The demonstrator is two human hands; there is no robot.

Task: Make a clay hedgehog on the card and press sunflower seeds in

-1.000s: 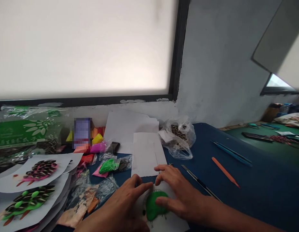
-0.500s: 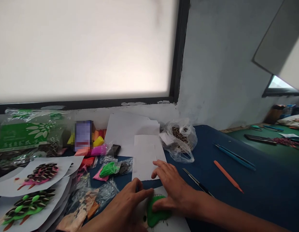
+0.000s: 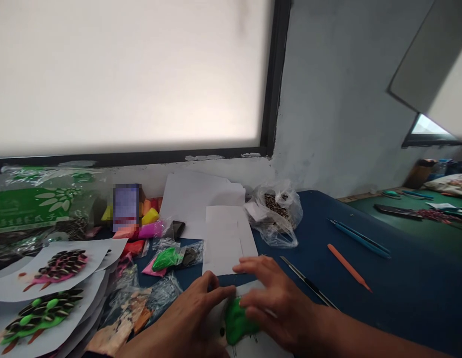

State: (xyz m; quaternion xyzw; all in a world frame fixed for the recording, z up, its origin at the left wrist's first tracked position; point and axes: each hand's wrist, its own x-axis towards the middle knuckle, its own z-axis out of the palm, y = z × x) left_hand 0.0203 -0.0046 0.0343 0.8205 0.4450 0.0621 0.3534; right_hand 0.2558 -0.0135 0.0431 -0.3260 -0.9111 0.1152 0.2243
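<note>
A flattened patch of green modelling clay (image 3: 234,318) lies on a white sheet of paper (image 3: 249,288) at the bottom centre, beside a small black dot. My left hand (image 3: 197,308) rests on the sheet's left side, one finger stretched along the clay's upper left edge; its lower fingers are out of sight. Over the clay's right side is my right hand (image 3: 279,303), slightly blurred, with its fingers apart and the tips at the clay. Neither hand grips anything that shows.
Finished seed-and-clay pictures (image 3: 51,311) are stacked at left. Bagged clay (image 3: 167,258), white paper (image 3: 223,238) and a bag of seeds (image 3: 277,206) lie behind. A craft knife (image 3: 307,281), an orange tool (image 3: 348,266) and blue tweezers (image 3: 359,236) lie at right.
My right hand has lifted its thumb off the clay and shifted slightly right, uncovering more of it. My left hand stays almost in place. The view has shifted slightly.
</note>
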